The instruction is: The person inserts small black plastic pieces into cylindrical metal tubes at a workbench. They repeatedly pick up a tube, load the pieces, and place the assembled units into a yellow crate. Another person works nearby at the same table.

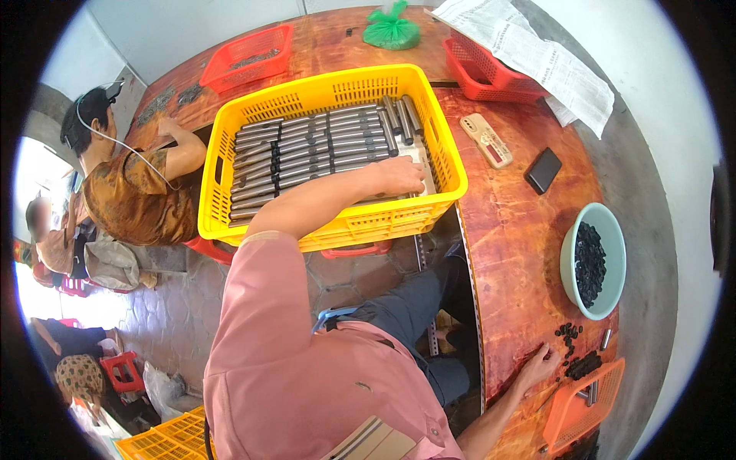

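My left hand (400, 176) is inside the yellow crate (333, 236), at its near right part. Its fingers are curled down by a pale flat sheet (415, 153), and whatever they grip is hidden. Rows of metal tubes (307, 149) with black bands fill the crate beside it, and several shorter-looking tubes (402, 115) lie at another angle at the far right. My right hand (539, 369) rests low over the wooden table, fingers bent together, near loose small black parts (569, 335). I cannot make out anything between its fingers.
A pale blue bowl (569, 268) of black pieces and an orange basket (566, 399) with a few tubes stand at right. A phone (543, 170) and a beige case (486, 140) lie farther back. Red baskets (290, 46) and a green bag (392, 32) stand behind. A co-worker (138, 184) sits left.
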`<state>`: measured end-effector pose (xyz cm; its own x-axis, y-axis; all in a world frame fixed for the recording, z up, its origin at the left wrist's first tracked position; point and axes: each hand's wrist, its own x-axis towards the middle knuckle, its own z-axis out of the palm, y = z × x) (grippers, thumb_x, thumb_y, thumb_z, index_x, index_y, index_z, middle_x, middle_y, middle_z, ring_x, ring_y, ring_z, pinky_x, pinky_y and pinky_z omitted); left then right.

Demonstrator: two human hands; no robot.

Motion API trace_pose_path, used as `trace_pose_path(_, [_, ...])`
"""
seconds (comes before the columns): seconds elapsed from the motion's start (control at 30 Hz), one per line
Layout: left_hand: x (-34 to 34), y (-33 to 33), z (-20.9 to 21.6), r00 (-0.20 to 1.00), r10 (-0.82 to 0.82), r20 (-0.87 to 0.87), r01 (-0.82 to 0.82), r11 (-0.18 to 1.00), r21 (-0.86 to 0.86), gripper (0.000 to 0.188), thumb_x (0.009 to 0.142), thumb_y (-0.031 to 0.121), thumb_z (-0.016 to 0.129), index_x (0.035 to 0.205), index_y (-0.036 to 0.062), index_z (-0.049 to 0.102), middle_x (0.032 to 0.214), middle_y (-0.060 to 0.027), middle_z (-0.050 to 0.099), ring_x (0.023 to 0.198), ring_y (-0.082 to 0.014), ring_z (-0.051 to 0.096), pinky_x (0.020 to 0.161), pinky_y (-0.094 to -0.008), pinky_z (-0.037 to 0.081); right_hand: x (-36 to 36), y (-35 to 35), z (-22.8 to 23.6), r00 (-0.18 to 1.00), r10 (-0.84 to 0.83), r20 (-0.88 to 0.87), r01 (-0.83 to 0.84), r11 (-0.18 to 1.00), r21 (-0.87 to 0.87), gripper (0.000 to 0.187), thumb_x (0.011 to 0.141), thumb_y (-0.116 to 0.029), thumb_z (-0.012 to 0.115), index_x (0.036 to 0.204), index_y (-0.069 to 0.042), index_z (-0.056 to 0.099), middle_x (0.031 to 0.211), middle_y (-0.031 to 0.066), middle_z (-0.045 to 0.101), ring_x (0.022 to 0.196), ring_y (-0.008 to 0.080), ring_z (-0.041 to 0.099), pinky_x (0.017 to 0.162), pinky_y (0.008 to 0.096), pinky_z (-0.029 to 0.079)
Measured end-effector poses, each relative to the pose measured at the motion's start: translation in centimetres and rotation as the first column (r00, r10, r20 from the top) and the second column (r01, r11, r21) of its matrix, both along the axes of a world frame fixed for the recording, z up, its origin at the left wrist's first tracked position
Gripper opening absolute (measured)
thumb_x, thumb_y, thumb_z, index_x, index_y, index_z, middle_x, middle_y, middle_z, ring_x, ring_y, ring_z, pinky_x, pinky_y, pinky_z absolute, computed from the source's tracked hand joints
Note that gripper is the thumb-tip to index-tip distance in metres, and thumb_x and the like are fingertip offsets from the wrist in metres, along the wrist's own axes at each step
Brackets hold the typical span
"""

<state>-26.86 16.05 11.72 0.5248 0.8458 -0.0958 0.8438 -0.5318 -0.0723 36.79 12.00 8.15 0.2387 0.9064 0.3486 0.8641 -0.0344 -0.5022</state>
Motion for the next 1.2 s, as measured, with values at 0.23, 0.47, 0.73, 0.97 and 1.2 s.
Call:
trace_pose_path(0.23, [-1.6,0.3,1.8,0.982,-0.119,-0.147,0.163,0.926,0.339,0.013,0.085,0.016,0.062,0.096,0.0154,0.07,0.09,-0.0014,0.065,0.096,-0.0215,0.065,0.085,-0.0381,0.048,0.1,0.1,-0.5,0.998,0.028,-0.048,-0.027,0.999,0.027,0.033,0.102,-0.028,0.06,0.095,0.005,0.058,0.091,0.0158,0.055,0.084,0.0312,0.053,0.078,0.0455,0.044])
trace_pose_path(0.47, [-1.6,-1.6,10.3,0.561,0.65,0.512,-0.721,0.688,-0.085,0.053,0.086,0.023,0.068,0.132,0.0028,0.051,0.104,-0.0209,0.07,0.095,-0.0393,0.069,0.084,-0.0481,0.054,-1.9,-0.5,1.7,0.997,0.013,-0.08,-0.01,0.999,0.033,0.028,0.099,-0.018,0.063,0.088,0.007,0.056,0.084,0.0163,0.053,0.081,0.0323,0.051,0.078,0.0453,0.044])
trace_pose_path(0.73, [0.2,0.0,4.6,0.287,0.823,0.489,-0.627,0.548,-0.554,0.086,0.08,0.03,0.076,0.15,0.0009,0.035,0.092,-0.0203,0.073,0.072,-0.0303,0.073,0.07,-0.042,0.059,-1.5,-0.4,0.9,0.996,0.021,-0.089,-0.016,0.998,0.059,0.028,0.099,-0.018,0.063,0.087,0.006,0.056,0.083,0.0157,0.052,0.08,0.0323,0.05,0.078,0.0463,0.043])
trace_pose_path(0.97, [0.3,1.9,1.7,0.344,0.907,0.242,-0.794,0.419,-0.44,0.063,0.078,0.029,0.077,0.127,-0.0031,0.053,0.108,-0.0247,0.071,0.095,-0.0352,0.073,0.084,-0.0449,0.059,-0.4,0.0,0.0,0.998,0.046,-0.034,-0.043,0.996,0.072,0.031,0.1,-0.023,0.061,0.09,0.006,0.058,0.088,0.0148,0.055,0.082,0.0309,0.053,0.077,0.0465,0.044])
trace_pose_path(1.2, [-0.5,-0.4,1.6,0.665,0.711,0.227,-0.715,0.694,-0.08,0.037,0.088,0.03,0.073,0.114,0.005,0.069,0.112,-0.0186,0.068,0.108,-0.0369,0.066,0.087,-0.0484,0.055,-1.5,-0.3,0.9,0.996,0.033,-0.084,-0.03,0.999,0.044,0.03,0.101,-0.022,0.062,0.09,0.006,0.058,0.087,0.0158,0.051,0.082,0.0319,0.05,0.078,0.0465,0.043])
